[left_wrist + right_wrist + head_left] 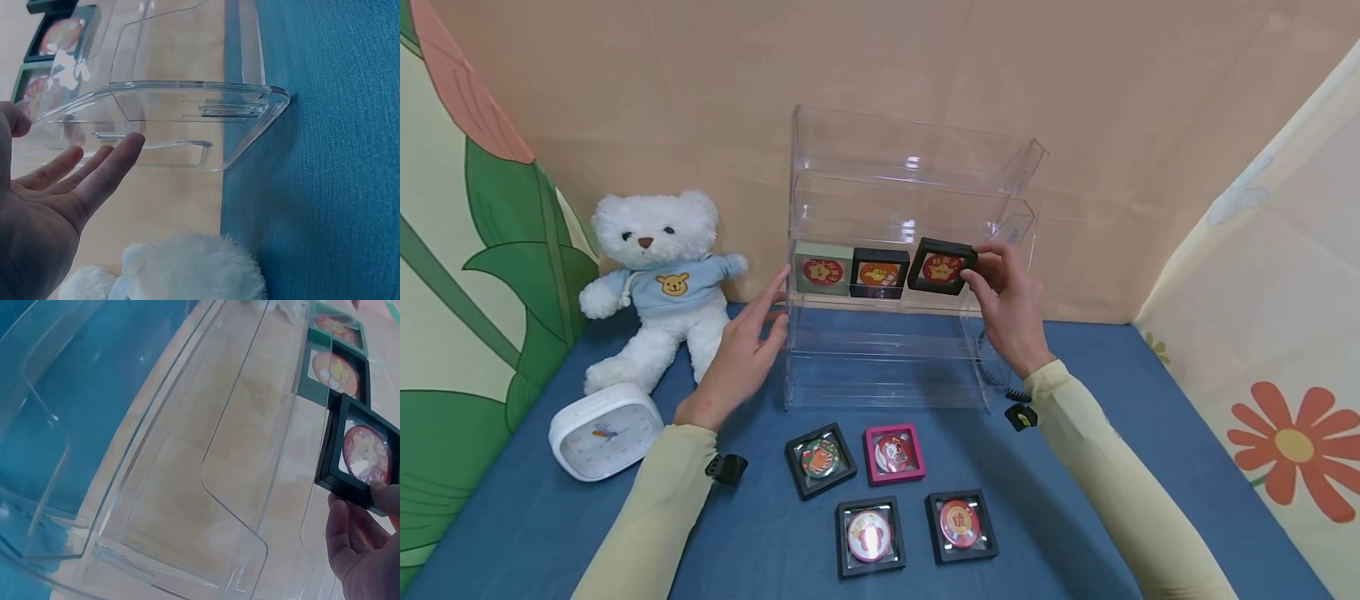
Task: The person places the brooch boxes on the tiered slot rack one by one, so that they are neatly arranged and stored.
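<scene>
A clear acrylic tiered rack [887, 383] stands on the blue cloth. On one of its middle tiers sit a green framed badge [823, 268] and a black framed badge [879, 273], side by side. My right hand [1011, 304] pinches another black framed badge [942, 267] by its right edge, slightly tilted, at the same tier; the right wrist view shows the thumb on its front and fingers behind. My left hand [741, 350] is at the rack's left side, fingers extended; in the left wrist view the fingers [112, 172] lie along the clear side panel.
In front of the rack lie several framed badges, among them a pink one [895, 454] and a black one [962, 526]. A white teddy bear [662, 283] sits at the left, behind a white clock [606, 433]. A beige backdrop [1112, 167] rises behind the rack.
</scene>
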`<state>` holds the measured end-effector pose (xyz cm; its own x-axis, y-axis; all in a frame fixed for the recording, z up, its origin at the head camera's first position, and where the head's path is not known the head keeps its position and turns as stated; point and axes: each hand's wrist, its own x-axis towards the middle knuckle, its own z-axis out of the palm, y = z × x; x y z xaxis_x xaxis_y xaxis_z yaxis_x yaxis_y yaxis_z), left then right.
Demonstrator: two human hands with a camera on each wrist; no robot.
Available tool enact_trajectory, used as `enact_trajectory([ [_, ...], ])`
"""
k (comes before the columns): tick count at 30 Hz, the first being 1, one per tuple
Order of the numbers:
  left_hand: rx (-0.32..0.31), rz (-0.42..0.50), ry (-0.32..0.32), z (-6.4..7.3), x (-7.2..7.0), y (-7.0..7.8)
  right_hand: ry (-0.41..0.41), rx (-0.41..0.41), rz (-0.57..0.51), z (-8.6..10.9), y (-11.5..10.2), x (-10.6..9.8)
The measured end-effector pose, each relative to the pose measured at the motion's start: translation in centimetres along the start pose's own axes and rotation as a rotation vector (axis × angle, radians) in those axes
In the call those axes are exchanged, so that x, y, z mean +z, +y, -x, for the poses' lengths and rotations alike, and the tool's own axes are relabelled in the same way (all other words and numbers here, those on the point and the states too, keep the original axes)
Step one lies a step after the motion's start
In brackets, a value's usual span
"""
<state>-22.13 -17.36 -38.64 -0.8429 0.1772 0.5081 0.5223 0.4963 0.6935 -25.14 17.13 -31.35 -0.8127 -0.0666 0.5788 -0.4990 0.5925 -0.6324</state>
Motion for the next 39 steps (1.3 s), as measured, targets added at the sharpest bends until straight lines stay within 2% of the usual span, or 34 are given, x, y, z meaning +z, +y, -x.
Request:
enact_trajectory([
  [11, -0.011, -0.005, 0.001, 0.1, 0.0, 0.1, -0.012, -0.035, -0.004, -0.7, 0.2, 0.8],
  [17, -0.012, -0.003, -0.004, 0.1, 0.0, 0.0, -0.013, -0.045, 0.030, -0.9, 0.6, 1.3],
  [31, -0.006, -0.003, -0.005, 0.1, 0.0, 0.1, -0.056, 0.002, 0.070, -0.3, 1.1, 1.8],
  [39, -0.006, -0.012, 0.004, 0.1, 0.0, 0.0, -0.055, -0.020, 0.090, 0.0, 1.3, 1.9],
])
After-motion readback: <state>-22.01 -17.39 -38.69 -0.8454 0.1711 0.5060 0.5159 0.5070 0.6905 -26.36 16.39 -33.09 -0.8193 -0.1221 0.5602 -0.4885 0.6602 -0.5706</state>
